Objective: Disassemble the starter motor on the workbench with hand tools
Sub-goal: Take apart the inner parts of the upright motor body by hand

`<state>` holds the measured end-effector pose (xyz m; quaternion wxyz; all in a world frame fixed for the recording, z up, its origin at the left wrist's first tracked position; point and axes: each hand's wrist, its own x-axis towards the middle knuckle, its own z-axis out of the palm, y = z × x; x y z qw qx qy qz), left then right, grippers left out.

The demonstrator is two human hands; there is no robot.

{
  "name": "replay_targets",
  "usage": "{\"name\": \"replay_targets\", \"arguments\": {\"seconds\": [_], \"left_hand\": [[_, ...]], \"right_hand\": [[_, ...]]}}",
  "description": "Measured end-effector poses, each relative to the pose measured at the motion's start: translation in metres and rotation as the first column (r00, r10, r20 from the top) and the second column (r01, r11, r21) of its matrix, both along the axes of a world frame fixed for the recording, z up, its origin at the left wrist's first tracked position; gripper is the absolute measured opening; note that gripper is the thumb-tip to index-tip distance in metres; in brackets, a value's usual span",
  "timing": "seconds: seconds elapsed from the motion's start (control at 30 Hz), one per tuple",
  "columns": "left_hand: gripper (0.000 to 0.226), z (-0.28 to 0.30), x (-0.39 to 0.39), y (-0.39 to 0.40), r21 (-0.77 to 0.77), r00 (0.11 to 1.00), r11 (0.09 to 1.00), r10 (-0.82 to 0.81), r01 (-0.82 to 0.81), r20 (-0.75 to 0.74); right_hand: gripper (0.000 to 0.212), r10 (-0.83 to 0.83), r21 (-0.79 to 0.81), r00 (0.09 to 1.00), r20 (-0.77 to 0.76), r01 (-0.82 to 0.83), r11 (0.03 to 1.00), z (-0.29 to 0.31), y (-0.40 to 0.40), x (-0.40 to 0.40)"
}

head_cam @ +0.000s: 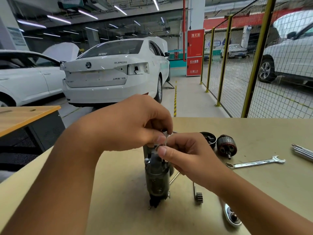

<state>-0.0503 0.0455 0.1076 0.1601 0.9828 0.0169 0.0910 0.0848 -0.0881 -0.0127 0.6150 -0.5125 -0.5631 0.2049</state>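
On the tan workbench (254, 192) the starter motor (157, 177) stood upright near the middle, dark body, its top end under both hands. Left hand (135, 122) was curled over the top, thumb and fingers pinched on a small shiny part (165, 134); what part, too blurred to tell. Right hand (184, 150) met it from the right, thumb and forefinger nipping a small ring-like piece (160, 147) just below. Right of the motor: wound rotor (226, 147) lying beside a black end cap (208, 138); further right a combination wrench (255, 163). Nearer the body, a ratchet head (232, 216), a small gear on a shaft (198, 195)
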Motion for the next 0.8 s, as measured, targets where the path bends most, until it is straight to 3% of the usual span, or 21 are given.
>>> {"name": "replay_targets", "arguments": {"seconds": [0.07,0.17,0.23,0.37,0.5,0.57,0.8], "left_hand": [[0.004,0.000,0.001,-0.001,0.018,1.000,1.000,0.014,-0.014,0.007],[0.021,-0.001,0.004,-0.003,0.050,0.997,0.997,0.064,-0.065,0.033],[0.013,0.000,0.003,-0.004,0.055,0.997,0.995,0.082,-0.082,0.013],[0.009,0.000,0.000,-0.003,0.022,1.000,0.999,0.025,-0.024,-0.002],[0.011,-0.002,0.004,-0.008,0.045,0.998,0.998,0.031,-0.034,0.048],[0.019,-0.002,0.005,-0.007,0.046,0.996,0.998,0.028,-0.032,0.081],[0.009,-0.002,0.001,0.001,0.027,0.998,1.000,-0.014,0.013,0.063]], "right_hand": [[0.013,0.002,0.012,1.000,-0.020,-0.001,1.000,0.001,-0.001,-0.001],[0.018,-0.049,0.035,0.999,-0.005,0.049,0.998,0.004,-0.002,-0.001],[0.023,-0.050,0.021,0.998,0.045,0.049,0.999,0.006,-0.004,0.000],[0.022,0.005,-0.036,1.000,-0.009,-0.005,0.999,0.008,-0.008,0.001],[0.013,-0.009,0.012,1.000,0.007,0.009,1.000,0.009,-0.006,-0.002],[0.016,-0.006,0.025,0.999,0.038,0.005,1.000,0.009,-0.005,-0.002],[0.021,0.021,-0.019,0.999,0.038,-0.020,1.000,0.004,-0.003,0.003]]}}
